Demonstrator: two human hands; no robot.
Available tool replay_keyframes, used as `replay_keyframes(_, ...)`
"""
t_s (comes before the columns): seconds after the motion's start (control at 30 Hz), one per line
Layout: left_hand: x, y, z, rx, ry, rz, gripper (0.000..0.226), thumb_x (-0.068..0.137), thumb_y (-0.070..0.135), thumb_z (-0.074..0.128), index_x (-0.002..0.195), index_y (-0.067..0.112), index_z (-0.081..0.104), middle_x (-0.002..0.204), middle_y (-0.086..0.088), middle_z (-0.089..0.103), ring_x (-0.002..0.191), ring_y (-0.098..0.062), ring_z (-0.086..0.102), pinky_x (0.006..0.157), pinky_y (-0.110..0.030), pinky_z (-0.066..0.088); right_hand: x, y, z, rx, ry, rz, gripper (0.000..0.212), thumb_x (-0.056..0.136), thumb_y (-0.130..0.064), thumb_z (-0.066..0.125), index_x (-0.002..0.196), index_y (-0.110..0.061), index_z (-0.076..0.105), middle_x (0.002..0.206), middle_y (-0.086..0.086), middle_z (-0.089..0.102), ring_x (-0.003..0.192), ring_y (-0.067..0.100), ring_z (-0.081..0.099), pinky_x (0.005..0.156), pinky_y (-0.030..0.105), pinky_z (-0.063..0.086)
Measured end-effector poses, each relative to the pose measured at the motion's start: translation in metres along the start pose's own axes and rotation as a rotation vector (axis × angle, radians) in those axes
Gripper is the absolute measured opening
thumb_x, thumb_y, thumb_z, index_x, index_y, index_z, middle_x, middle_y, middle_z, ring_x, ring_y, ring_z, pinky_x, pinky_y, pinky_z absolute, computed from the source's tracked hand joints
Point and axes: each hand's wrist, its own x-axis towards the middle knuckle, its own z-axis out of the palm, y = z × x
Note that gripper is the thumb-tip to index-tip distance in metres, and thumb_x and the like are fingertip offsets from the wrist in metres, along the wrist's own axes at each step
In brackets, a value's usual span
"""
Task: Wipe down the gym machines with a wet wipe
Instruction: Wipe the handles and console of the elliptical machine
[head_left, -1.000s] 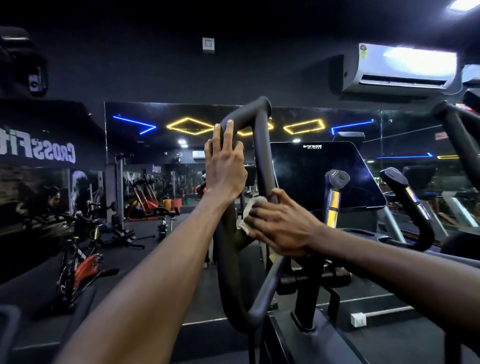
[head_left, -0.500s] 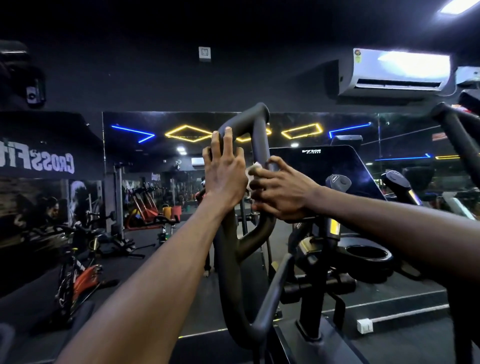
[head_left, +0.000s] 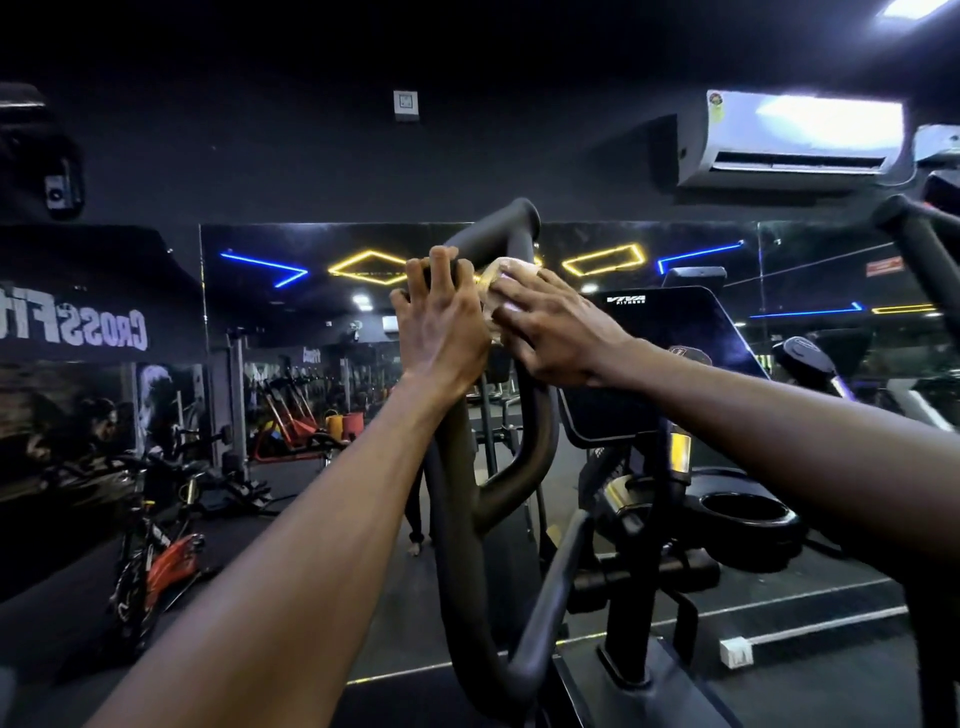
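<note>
The right hand (head_left: 558, 332) is pressing one pale wipe (head_left: 498, 283) against the upper part of the black handle (head_left: 511, 228), its fingers curling over the wipe, which is bunching just beyond the fingertips. The left hand (head_left: 441, 325) is grasping the same handle, touching the wipe's left side. Two hands, one wipe, one looped handle.

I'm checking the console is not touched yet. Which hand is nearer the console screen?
Right. The right hand wipes the handlebar just left of the console screen; the left hand grips farther left.
</note>
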Motion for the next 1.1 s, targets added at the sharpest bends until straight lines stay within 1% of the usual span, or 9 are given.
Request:
replay_keyframes(0.17, -0.002, -0.002, 0.004, -0.009, 0.036, 0.005, 0.019, 0.086, 0.018, 0.049, 0.102, 0.012, 0.055, 0.128, -0.012, 0.041, 0.11, -0.024, 0.03, 0.078, -0.045, 0.045, 0.013, 0.001, -0.006, 0.088, 0.075, 0.15, 0.051, 0.098, -0.03, 0.033, 0.131, 0.001, 0.058, 0.143, 0.016, 0.05, 0.143, 0.033, 0.036, 0.112, 0.049, 0.04)
replay_keyframes(0.33, -0.004, -0.002, 0.003, -0.071, 0.084, -0.03, 0.022, 0.083, 0.009, 0.055, 0.105, 0.01, 0.057, 0.123, -0.014, 0.048, 0.105, -0.022, 0.031, 0.074, -0.038, 0.038, 0.011, -0.024, 0.013, 0.125, 0.164, 0.278, 0.044, 0.096, -0.006, 0.048, 0.137, 0.008, 0.051, 0.145, 0.023, 0.049, 0.143, 0.039, 0.036, 0.114, 0.05, 0.037)
replay_keyframes(0.4, -0.004, -0.001, 0.001, -0.081, 0.087, -0.043, 0.028, 0.081, 0.005, 0.056, 0.109, 0.008, 0.057, 0.122, -0.015, 0.049, 0.104, -0.022, 0.032, 0.075, -0.04, 0.041, 0.022, -0.021, 0.008, 0.157, 0.259, 0.327, 0.04, 0.095, -0.005, 0.043, 0.131, 0.005, 0.057, 0.136, 0.02, 0.056, 0.134, 0.037, 0.047, 0.108, 0.047, 0.045)
replay_keyframes(0.47, -0.004, 0.0, -0.001, -0.096, 0.082, -0.061, 0.034, 0.08, 0.003, 0.054, 0.113, 0.008, 0.057, 0.122, -0.014, 0.049, 0.105, -0.024, 0.037, 0.077, -0.041, 0.043, 0.032, -0.021, 0.0, 0.225, 0.365, 0.401, 0.041, 0.096, -0.014, 0.033, 0.117, -0.003, 0.065, 0.118, 0.014, 0.065, 0.112, 0.031, 0.061, 0.09, 0.04, 0.053)
replay_keyframes(0.57, -0.005, 0.001, 0.0, -0.144, 0.107, -0.093, 0.033, 0.078, -0.001, 0.051, 0.11, 0.007, 0.056, 0.115, -0.013, 0.05, 0.099, -0.025, 0.045, 0.072, -0.039, 0.043, 0.037, -0.009, -0.007, 0.257, 0.592, 0.673, 0.021, 0.094, -0.014, 0.049, 0.09, -0.012, 0.07, 0.091, 0.01, 0.07, 0.087, 0.031, 0.063, 0.07, 0.029, 0.038)
replay_keyframes(0.67, -0.002, -0.001, 0.002, -0.188, 0.158, -0.156, 0.028, 0.083, 0.002, 0.046, 0.11, 0.006, 0.055, 0.112, -0.014, 0.052, 0.095, -0.024, 0.047, 0.07, -0.035, 0.044, 0.052, 0.017, -0.018, 0.325, 0.668, 0.958, 0.02, 0.093, -0.022, 0.058, 0.098, -0.018, 0.076, 0.108, 0.011, 0.062, 0.104, 0.034, 0.052, 0.085, 0.033, 0.035)
replay_keyframes(0.83, -0.004, -0.002, 0.001, -0.301, 0.2, -0.231, 0.03, 0.088, 0.011, 0.034, 0.111, 0.007, 0.054, 0.113, -0.013, 0.051, 0.095, -0.021, 0.046, 0.073, -0.03, 0.038, 0.068, 0.008, -0.004, 0.421, 0.503, 0.723, 0.03, 0.089, -0.006, 0.051, 0.111, -0.009, 0.072, 0.106, 0.021, 0.058, 0.096, 0.038, 0.058, 0.083, 0.034, 0.044)
replay_keyframes(0.97, -0.004, -0.004, 0.003, -0.371, 0.205, -0.296, 0.025, 0.087, 0.003, 0.045, 0.11, 0.006, 0.054, 0.111, -0.012, 0.05, 0.095, -0.019, 0.044, 0.077, -0.032, 0.043, 0.062, 0.001, -0.006, 0.314, 0.467, 0.515, 0.026, 0.08, -0.008, 0.052, 0.096, -0.007, 0.072, 0.094, 0.021, 0.064, 0.087, 0.038, 0.057, 0.08, 0.038, 0.048)
replay_keyframes(1.1, -0.004, -0.003, 0.004, -0.397, 0.196, -0.3, 0.026, 0.088, 0.002, 0.046, 0.112, 0.007, 0.053, 0.113, -0.012, 0.049, 0.096, -0.017, 0.044, 0.077, -0.033, 0.047, 0.073, 0.017, -0.023, 0.351, 0.379, 0.713, 0.023, 0.086, -0.008, 0.05, 0.096, -0.009, 0.071, 0.098, 0.02, 0.06, 0.095, 0.039, 0.059, 0.075, 0.033, 0.039)
